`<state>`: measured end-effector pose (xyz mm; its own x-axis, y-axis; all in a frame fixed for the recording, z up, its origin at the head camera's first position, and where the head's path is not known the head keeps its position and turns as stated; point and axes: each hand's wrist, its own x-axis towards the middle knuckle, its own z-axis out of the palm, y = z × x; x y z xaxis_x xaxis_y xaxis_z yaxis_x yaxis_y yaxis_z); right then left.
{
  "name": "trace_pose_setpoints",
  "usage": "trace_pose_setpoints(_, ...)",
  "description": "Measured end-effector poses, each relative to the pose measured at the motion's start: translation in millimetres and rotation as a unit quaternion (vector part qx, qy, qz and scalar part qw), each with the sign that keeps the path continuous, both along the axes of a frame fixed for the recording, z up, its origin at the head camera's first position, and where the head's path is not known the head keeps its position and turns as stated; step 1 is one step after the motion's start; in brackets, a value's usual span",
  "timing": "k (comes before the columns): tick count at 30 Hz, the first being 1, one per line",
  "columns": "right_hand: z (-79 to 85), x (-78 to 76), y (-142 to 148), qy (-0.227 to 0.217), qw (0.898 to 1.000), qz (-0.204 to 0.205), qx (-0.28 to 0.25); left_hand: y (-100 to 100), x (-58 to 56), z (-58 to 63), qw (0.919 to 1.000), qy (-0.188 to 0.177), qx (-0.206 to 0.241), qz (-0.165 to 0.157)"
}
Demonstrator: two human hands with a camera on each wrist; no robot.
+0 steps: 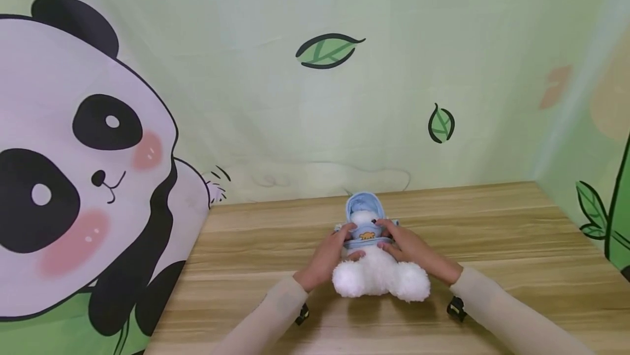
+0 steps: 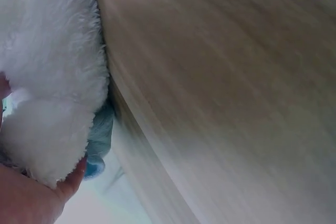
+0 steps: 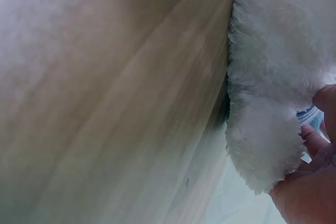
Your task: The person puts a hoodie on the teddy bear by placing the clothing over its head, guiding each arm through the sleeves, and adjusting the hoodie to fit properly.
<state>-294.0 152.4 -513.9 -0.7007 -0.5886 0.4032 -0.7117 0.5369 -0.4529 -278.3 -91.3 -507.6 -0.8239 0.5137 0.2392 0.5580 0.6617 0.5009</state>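
Note:
A white fluffy plush toy [image 1: 376, 273] in a blue top [image 1: 367, 236] with a small brown bear picture lies on the table, legs toward me. Its blue hood [image 1: 365, 202] is at the far end. My left hand [image 1: 322, 259] grips the toy's left side in the head view, thumb over the front near the top. From the other side my right hand [image 1: 415, 251] holds it, thumb and fingers at the hem and chest. White fur [image 2: 52, 51] fills the left wrist view's edge, with the left hand [image 2: 34, 198] against it. In the right wrist view, fingers [image 3: 315, 142] bend beside the fur.
The wood-grain table [image 1: 261, 256] runs back to a green wall cloth [image 1: 236, 81] printed with a panda [image 1: 133, 202] and leaves. Black wrist-worn devices [image 1: 456, 308] hang below both sleeves.

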Motion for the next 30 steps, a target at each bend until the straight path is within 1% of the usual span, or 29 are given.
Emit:
trace_pose_setpoints(4,2.8,-1.2,0.2,-0.016,1.0,0.01,-0.008,-0.1,-2.5,4.2,0.9996,-0.025,0.009,-0.001)
trace_pose_setpoints(7,7.7,-2.2,1.0,-0.054,0.998,0.016,-0.007,-0.3,-6.7,8.8,0.998,-0.06,0.013,-0.009)
trace_pose_setpoints(11,13.0,-6.2,2.3,-0.118,0.993,0.017,-0.001,-0.8,-14.0,14.0,0.9958,-0.089,0.003,-0.019)
trace_pose_setpoints(15,13.0,-8.7,2.9,-0.152,0.988,0.014,0.001,-1.5,-16.0,15.1,0.9939,-0.109,0.003,-0.013)
trace_pose_setpoints(19,15.1,-7.3,1.9,-0.148,0.989,0.014,-0.006,-2.0,-14.4,14.2,0.9925,-0.121,0.017,-0.007)
trace_pose_setpoints(26,21.6,-3.2,-1.1,-0.151,0.988,0.021,-0.017,-3.1,-13.8,13.4,0.994,-0.105,0.026,-0.016)
trace_pose_setpoints(28,20.1,-3.1,-1.3,-0.134,0.99,0.02,-0.026,-3.6,-12.8,12.9,0.9935,-0.107,0.037,-0.011)
trace_pose_setpoints(30,17.3,-3.0,-1.4,-0.111,0.993,0.009,-0.039,-4.3,-11.5,11.8,0.9925,-0.109,0.055,-0.004)
